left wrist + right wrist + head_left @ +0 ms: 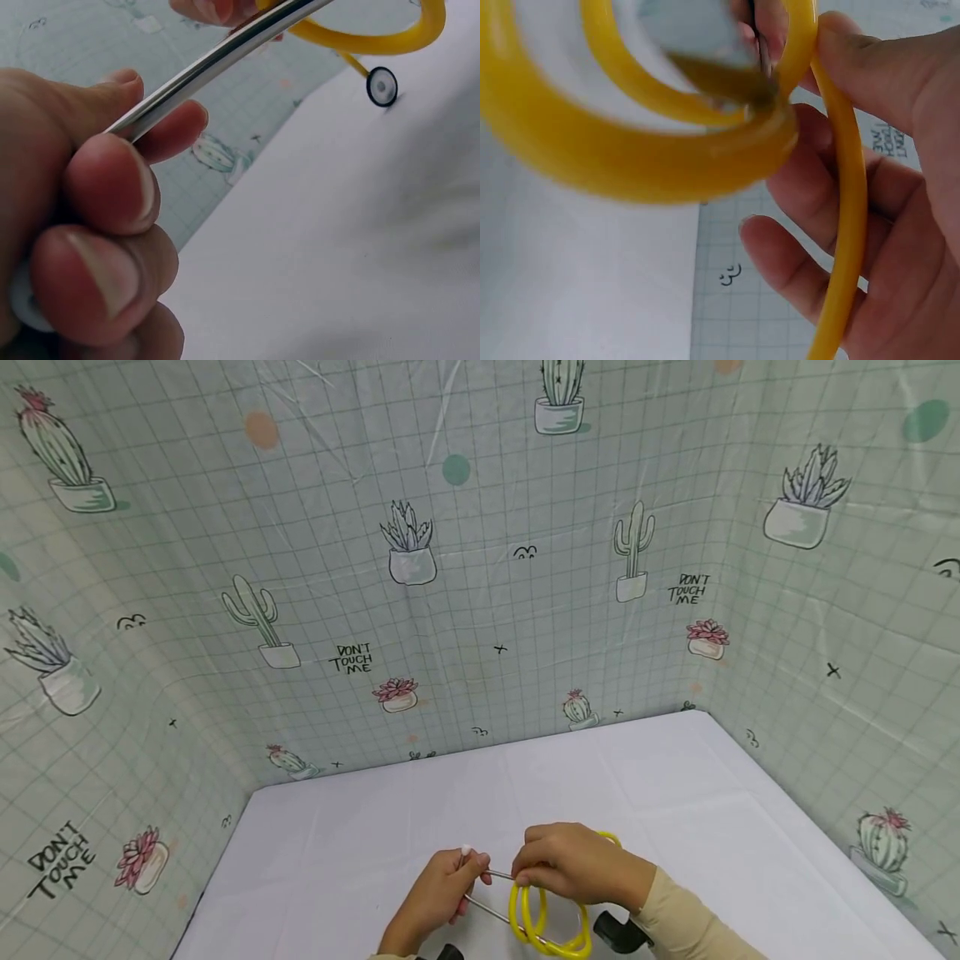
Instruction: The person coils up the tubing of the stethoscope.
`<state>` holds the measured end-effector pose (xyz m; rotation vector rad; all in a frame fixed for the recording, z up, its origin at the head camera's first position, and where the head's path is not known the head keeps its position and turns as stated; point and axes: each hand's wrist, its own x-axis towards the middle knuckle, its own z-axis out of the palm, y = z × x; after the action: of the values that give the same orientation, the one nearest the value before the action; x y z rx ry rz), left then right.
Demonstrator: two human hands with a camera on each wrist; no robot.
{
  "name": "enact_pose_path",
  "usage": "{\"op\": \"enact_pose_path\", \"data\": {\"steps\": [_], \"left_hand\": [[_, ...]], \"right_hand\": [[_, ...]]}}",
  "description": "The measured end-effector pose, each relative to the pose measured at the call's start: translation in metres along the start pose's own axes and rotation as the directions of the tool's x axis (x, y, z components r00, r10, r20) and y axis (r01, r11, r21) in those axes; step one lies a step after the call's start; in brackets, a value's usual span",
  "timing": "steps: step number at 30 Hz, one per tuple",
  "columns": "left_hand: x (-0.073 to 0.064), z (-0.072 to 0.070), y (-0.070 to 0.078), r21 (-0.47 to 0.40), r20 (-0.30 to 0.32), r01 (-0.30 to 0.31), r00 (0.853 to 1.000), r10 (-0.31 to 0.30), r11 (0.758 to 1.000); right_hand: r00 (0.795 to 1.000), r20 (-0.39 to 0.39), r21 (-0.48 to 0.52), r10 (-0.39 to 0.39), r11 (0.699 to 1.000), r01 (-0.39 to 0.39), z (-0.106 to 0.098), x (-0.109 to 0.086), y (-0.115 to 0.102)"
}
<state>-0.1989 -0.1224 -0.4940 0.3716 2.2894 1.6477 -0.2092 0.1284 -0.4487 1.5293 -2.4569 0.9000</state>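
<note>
A stethoscope with yellow tubing is held up over the table between both hands. On the left, my left hand grips its metal ear tubes, with a white ear tip showing above the fingers. My right hand pinches the yellow tubing between thumb and fingers, close to where it meets the metal. Loops of tubing hang below that hand, and in the right wrist view one strand runs down across its palm. The round chest piece dangles over the white cloth in the left wrist view.
White cloth covers the table. Behind it and on both sides hangs a grid-patterned curtain printed with cacti. A black curved piece sits by the right wrist, and another dark piece by the left.
</note>
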Motion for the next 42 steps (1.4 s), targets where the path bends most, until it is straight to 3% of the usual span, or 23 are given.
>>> {"op": "enact_pose_path", "data": {"steps": [6, 10, 17, 22, 29, 36, 39, 42], "left_hand": [[-0.002, -0.001, 0.001, -0.004, 0.043, -0.008, 0.999, 0.008, 1.0], [-0.002, 0.0, -0.002, -0.025, 0.05, -0.037, 0.998, 0.038, 0.999], [-0.003, -0.001, -0.005, -0.119, 0.007, -0.052, 0.999, 0.053, 0.992], [-0.006, -0.004, -0.006, -0.24, -0.066, -0.058, 0.997, 0.043, 0.969], [-0.007, 0.003, -0.008, -0.43, -0.127, -0.106, 0.99, 0.057, 0.897], [-0.006, 0.009, -0.012, -0.533, -0.211, -0.095, 0.977, -0.023, 0.841], [-0.005, 0.01, -0.012, -0.536, -0.267, -0.099, 0.962, -0.058, 0.838], [-0.002, 0.011, -0.01, -0.524, -0.314, -0.103, 0.946, -0.08, 0.845]], "right_hand": [[0.995, 0.088, 0.103, 0.038, 0.994, -0.047, -0.003, 0.001, 0.006], [0.99, 0.128, 0.21, 0.062, 0.974, -0.088, -0.004, 0.001, 0.009], [0.994, 0.077, 0.308, 0.081, 0.946, -0.101, -0.005, -0.002, 0.013], [0.983, 0.029, 0.326, 0.182, 0.928, -0.181, -0.008, -0.005, 0.015], [0.946, -0.031, 0.419, 0.321, 0.864, -0.28, 0.008, -0.012, 0.014], [0.895, -0.071, 0.403, 0.441, 0.833, -0.379, 0.028, -0.02, 0.013], [0.863, -0.063, 0.406, 0.501, 0.803, -0.437, 0.033, -0.022, 0.012], [0.845, -0.057, 0.403, 0.532, 0.786, -0.468, 0.037, -0.024, 0.011]]}}
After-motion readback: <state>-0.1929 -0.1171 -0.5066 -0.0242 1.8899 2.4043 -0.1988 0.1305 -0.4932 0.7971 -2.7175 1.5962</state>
